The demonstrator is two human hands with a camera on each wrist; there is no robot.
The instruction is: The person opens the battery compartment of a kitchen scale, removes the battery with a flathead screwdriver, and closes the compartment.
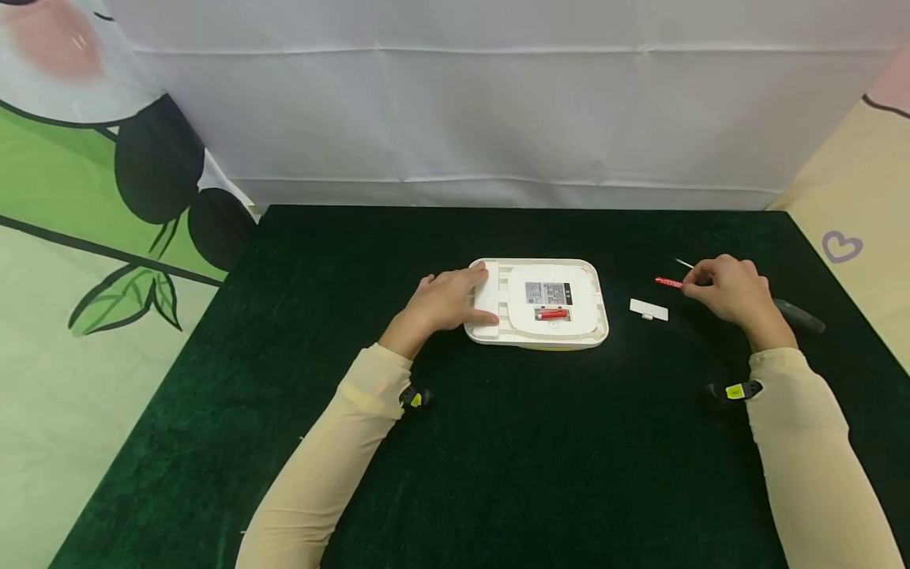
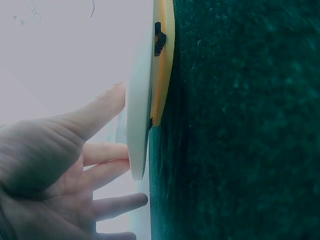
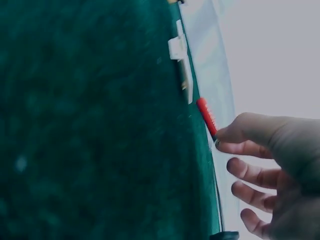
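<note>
A flat white device (image 1: pixel 583 304) with rounded corners lies with its labelled underside up on the dark green cloth. One red battery (image 1: pixel 552 314) sits in its small opened compartment. On the device's left end rests my left hand (image 1: pixel 444 302), its fingers fairly straight and spread; the left wrist view shows the thumb and two fingertips at the device (image 2: pixel 140 100). To the right, my right hand (image 1: pixel 732 294) pinches a second red battery (image 3: pixel 206 114) by one end between thumb and index finger, low over the cloth. The other fingers are loosely bent.
A small white battery cover (image 1: pixel 649 310) lies between the device and my right hand. A screwdriver lies partly hidden behind that hand, its dark handle (image 1: pixel 799 316) on the right and its thin shaft (image 1: pixel 684 263) on the left. A white sheet (image 1: pixel 455 118) hangs behind the table.
</note>
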